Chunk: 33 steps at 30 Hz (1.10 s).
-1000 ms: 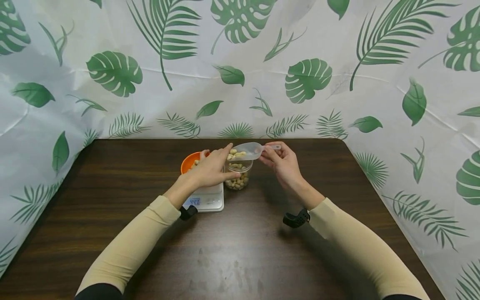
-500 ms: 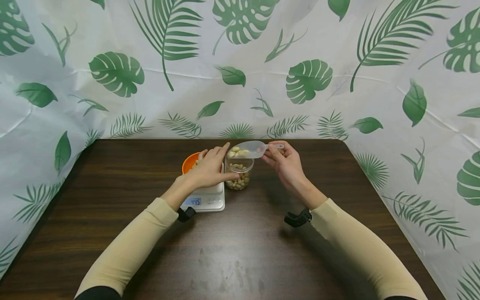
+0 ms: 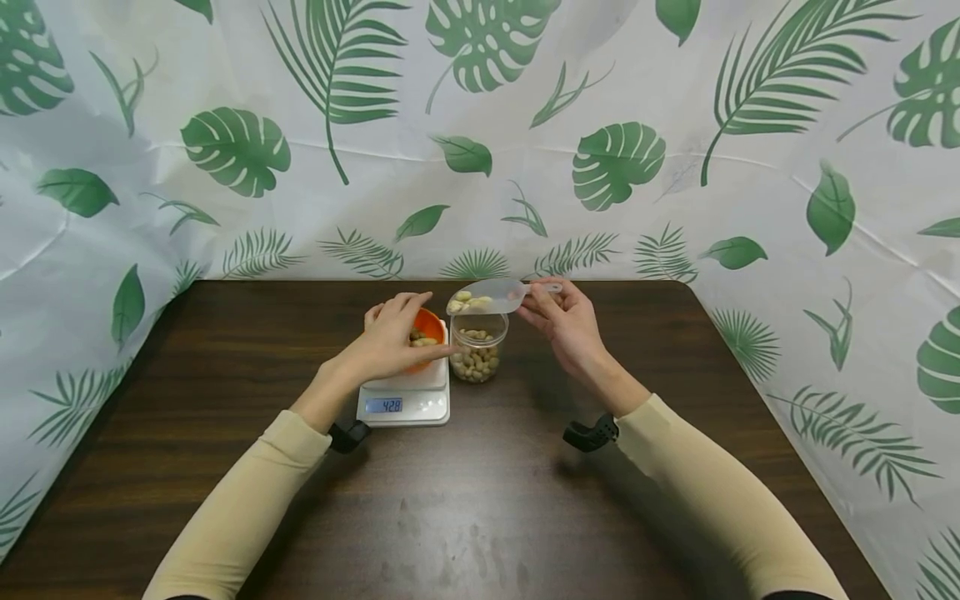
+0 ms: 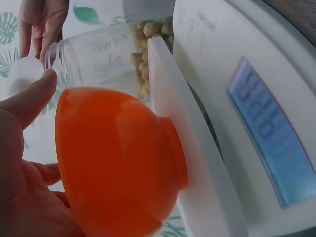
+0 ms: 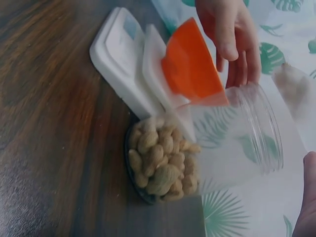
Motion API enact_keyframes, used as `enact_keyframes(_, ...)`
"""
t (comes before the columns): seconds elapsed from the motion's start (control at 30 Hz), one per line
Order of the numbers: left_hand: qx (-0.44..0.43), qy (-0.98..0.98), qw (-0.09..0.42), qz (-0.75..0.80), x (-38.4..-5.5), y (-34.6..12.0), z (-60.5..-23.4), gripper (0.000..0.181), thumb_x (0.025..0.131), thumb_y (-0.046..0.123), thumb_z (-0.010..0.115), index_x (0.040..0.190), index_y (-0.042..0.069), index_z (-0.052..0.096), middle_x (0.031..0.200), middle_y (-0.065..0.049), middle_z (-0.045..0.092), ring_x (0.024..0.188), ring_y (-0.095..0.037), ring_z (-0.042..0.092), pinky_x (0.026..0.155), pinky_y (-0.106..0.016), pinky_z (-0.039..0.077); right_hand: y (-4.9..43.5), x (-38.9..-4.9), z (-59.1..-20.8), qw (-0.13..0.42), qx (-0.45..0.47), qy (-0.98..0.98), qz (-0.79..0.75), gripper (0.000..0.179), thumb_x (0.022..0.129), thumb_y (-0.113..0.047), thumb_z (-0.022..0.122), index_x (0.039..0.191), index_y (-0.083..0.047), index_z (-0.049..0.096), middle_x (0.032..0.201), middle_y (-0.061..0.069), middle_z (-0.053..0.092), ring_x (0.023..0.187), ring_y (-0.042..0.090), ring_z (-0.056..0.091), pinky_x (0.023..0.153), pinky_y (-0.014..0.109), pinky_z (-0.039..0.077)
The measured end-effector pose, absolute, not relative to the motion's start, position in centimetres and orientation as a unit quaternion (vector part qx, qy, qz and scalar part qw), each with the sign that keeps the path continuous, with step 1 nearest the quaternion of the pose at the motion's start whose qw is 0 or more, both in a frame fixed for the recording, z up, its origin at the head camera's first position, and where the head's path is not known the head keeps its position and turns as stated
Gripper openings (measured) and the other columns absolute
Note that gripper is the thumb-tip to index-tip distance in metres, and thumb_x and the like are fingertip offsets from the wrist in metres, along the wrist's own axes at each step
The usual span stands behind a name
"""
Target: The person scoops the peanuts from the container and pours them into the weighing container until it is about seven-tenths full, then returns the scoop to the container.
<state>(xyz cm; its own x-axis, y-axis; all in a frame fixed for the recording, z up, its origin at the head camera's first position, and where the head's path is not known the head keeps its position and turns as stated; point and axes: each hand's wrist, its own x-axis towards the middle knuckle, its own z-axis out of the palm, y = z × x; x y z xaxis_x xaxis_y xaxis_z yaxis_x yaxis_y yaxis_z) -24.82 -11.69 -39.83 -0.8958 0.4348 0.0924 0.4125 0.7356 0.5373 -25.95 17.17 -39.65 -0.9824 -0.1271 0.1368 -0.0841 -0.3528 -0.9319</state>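
Note:
The orange bowl holds peanuts and sits on the white kitchen scale, whose display seems to read 428. My left hand hovers over the bowl's left and near sides, thumb stretched to the right. The left wrist view shows its thumb and fingers spread about the bowl, apparently not gripping it. My right hand pinches the handle of a translucent scoop with several peanuts toward its tip. Below the scoop stands an uncovered clear jar, partly filled with peanuts.
The jar stands close against the scale's right side on a dark wooden table. Behind the table hangs a white sheet printed with green leaves.
My left hand has drawn left, off the jar's rim, uncovering more of the bowl and scale. The reading has dropped from the mid-440s to 428. The scoop stays above the jar.

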Motion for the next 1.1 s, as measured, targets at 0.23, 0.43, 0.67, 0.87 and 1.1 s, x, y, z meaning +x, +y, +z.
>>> enact_keyframes(0.23, 0.216, 0.934, 0.018, 0.284, -24.2, -13.2, -40.3, 0.094, 0.090, 0.052, 0.076, 0.160, 0.006, 0.032, 0.159, -0.020, 0.032, 0.145, -0.038, 0.030, 0.114, -0.065, 0.012, 15.8, -25.8, -39.5, 0.020, -0.111, 0.584, -0.804, 0.010, 0.105, -0.011, 0.058, 0.113, -0.005, 0.061, 0.106, 0.009, 0.068, 0.099, 0.018, 0.071, 0.092, 0.036, 0.055)
enact_keyframes(0.43, 0.210, 0.934, 0.022, 0.289, -24.1, -14.2, -40.5, 0.099, 0.089, 0.052, 0.077, 0.161, 0.004, 0.029, 0.162, -0.019, 0.028, 0.147, -0.038, 0.027, 0.113, -0.066, 0.012, 15.3, -25.8, -39.6, 0.018, -0.124, 0.594, -0.795, 0.012, 0.106, -0.011, 0.056, 0.114, -0.004, 0.061, 0.106, 0.010, 0.067, 0.098, 0.018, 0.071, 0.091, 0.036, 0.055)
enact_keyframes(0.67, 0.195, 0.941, 0.042, 0.273, -23.8, -14.9, -40.3, 0.115, 0.082, 0.060, 0.080, 0.162, 0.001, 0.023, 0.164, -0.021, 0.026, 0.148, -0.038, 0.027, 0.112, -0.066, 0.012, 14.9, -26.1, -40.0, 0.012, -0.135, 0.600, -0.788, 0.009, 0.106, -0.008, 0.057, 0.112, -0.003, 0.062, 0.102, 0.009, 0.070, 0.096, 0.018, 0.071, 0.089, 0.036, 0.056)
enact_keyframes(0.87, 0.187, 0.946, 0.055, 0.259, -23.7, -15.5, -40.4, 0.122, 0.078, 0.062, 0.081, 0.162, -0.001, 0.020, 0.162, -0.023, 0.028, 0.146, -0.038, 0.029, 0.110, -0.065, 0.014, 14.6, -26.1, -39.9, 0.002, -0.149, 0.609, -0.779, 0.013, 0.106, -0.008, 0.058, 0.114, 0.002, 0.061, 0.103, 0.010, 0.070, 0.097, 0.020, 0.071, 0.090, 0.038, 0.056)
enact_keyframes(1.1, 0.183, 0.949, 0.065, 0.249, -23.6, -15.9, -40.6, 0.125, 0.078, 0.064, 0.080, 0.161, -0.005, 0.017, 0.160, -0.027, 0.029, 0.143, -0.044, 0.032, 0.104, -0.069, 0.020, 14.3, -26.1, -39.6, -0.008, -0.159, 0.618, -0.770, 0.021, 0.105, -0.005, 0.057, 0.120, 0.010, 0.056, 0.103, 0.010, 0.069, 0.099, 0.020, 0.070, 0.089, 0.038, 0.057)
